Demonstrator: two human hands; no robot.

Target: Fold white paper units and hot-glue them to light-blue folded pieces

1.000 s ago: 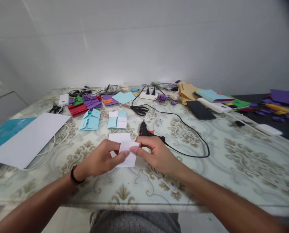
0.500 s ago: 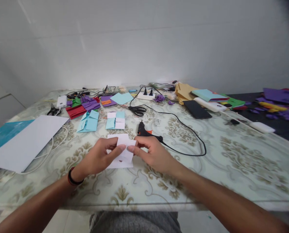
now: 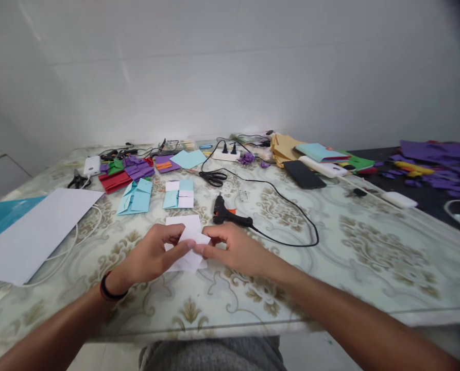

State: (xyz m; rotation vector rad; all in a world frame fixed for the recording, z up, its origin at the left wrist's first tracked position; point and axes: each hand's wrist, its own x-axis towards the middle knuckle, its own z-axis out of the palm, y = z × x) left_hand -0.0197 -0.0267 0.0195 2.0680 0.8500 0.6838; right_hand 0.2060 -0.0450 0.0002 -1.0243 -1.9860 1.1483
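Between my hands is a small white paper piece [image 3: 194,238], pinched at its left side by my left hand [image 3: 156,252] and at its right side by my right hand [image 3: 232,249]. Under it lies a larger white paper [image 3: 183,220] on the patterned tabletop. A black glue gun [image 3: 230,215] with an orange trigger rests just beyond my right hand. Behind the papers sits a light blue and white folded square [image 3: 179,194], with a folded light blue piece [image 3: 135,197] to its left.
Black scissors [image 3: 213,178], a power strip [image 3: 226,154] and a looping black cable stand farther back. A phone [image 3: 304,174] lies right, near coloured papers. At left is a large white sheet [image 3: 40,232] over a blue one.
The view has shifted slightly. The small white piece is tilted more, its lower corner pointing down over the larger paper. Both my hands still pinch it.
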